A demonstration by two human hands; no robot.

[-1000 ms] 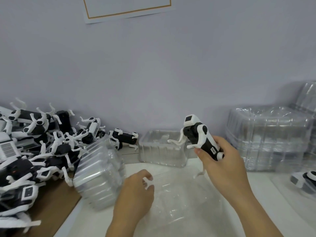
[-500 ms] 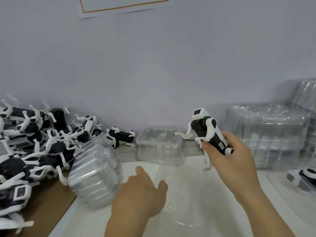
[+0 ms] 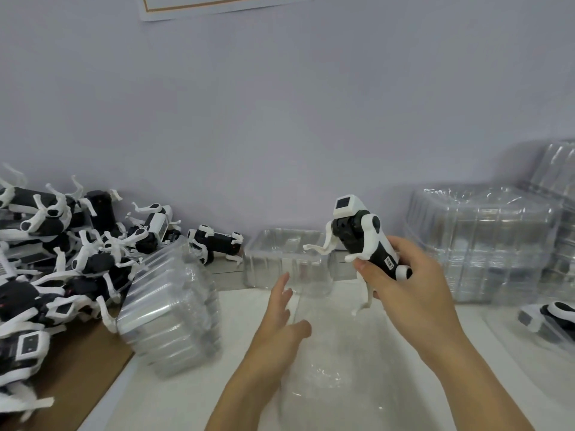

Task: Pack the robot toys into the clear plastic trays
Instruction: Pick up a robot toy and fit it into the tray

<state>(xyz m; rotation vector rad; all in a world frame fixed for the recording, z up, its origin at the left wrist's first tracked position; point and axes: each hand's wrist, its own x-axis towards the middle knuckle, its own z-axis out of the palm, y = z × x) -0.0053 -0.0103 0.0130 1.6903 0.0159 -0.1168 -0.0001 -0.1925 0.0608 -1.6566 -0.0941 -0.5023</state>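
Observation:
My right hand (image 3: 413,293) grips a black-and-white robot dog toy (image 3: 361,234) by its body and holds it up in the air, head up, legs dangling. Under it a clear plastic tray (image 3: 336,368) lies on the white table in front of me. My left hand (image 3: 280,331) hovers over the tray's left edge with fingers spread and straight, holding nothing. A big pile of the same robot toys (image 3: 62,259) lies at the left.
A tipped stack of clear trays (image 3: 171,312) leans beside the toy pile. One empty tray (image 3: 286,259) stands by the wall. Tall stacks of trays (image 3: 479,241) fill the right. Another toy (image 3: 553,315) lies in a tray at the far right. Brown cardboard (image 3: 77,374) covers the left.
My left hand let go of the tray edge, opened and rose toward the toy. My right hand lifted the toy a little to the right.

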